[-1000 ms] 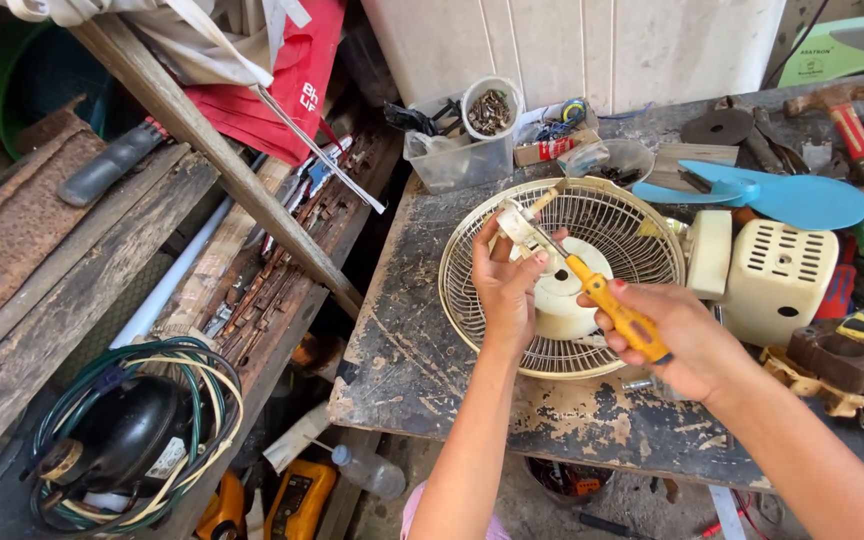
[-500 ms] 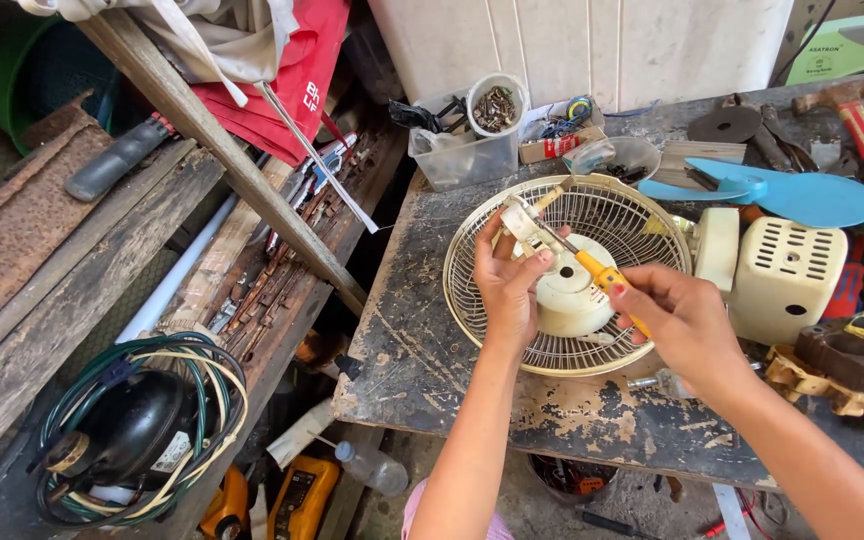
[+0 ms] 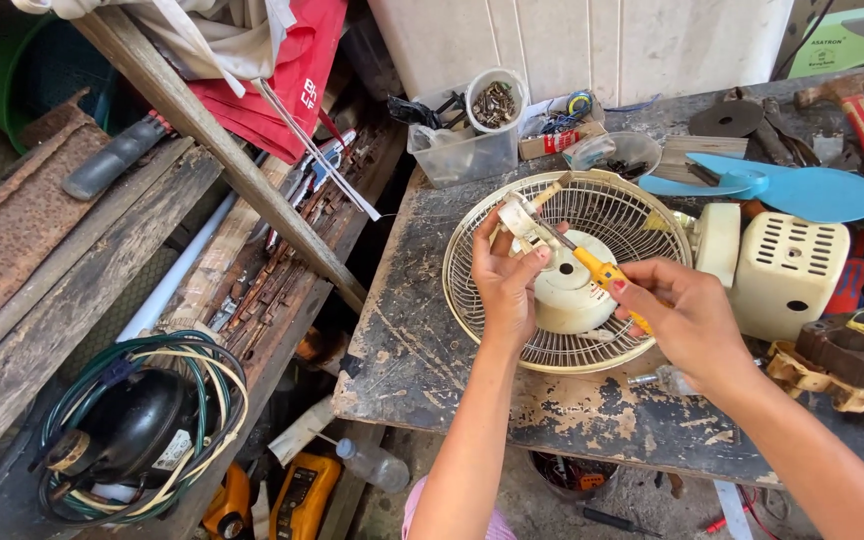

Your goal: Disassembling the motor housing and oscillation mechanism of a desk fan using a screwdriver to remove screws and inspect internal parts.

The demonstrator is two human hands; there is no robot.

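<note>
My right hand (image 3: 687,320) hides screwdriver (image 3: 602,272) handle end; left palm (image 3: 505,285) covers part of small piece (image 3: 522,222); tip contact unclear.

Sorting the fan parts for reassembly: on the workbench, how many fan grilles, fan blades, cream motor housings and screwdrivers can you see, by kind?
Fan grille: 1
Blue fan blade: 1
Cream motor housing: 1
Yellow-handled screwdriver, in the right hand: 1
Small cream part held by the left hand: 1
Total: 5
</note>
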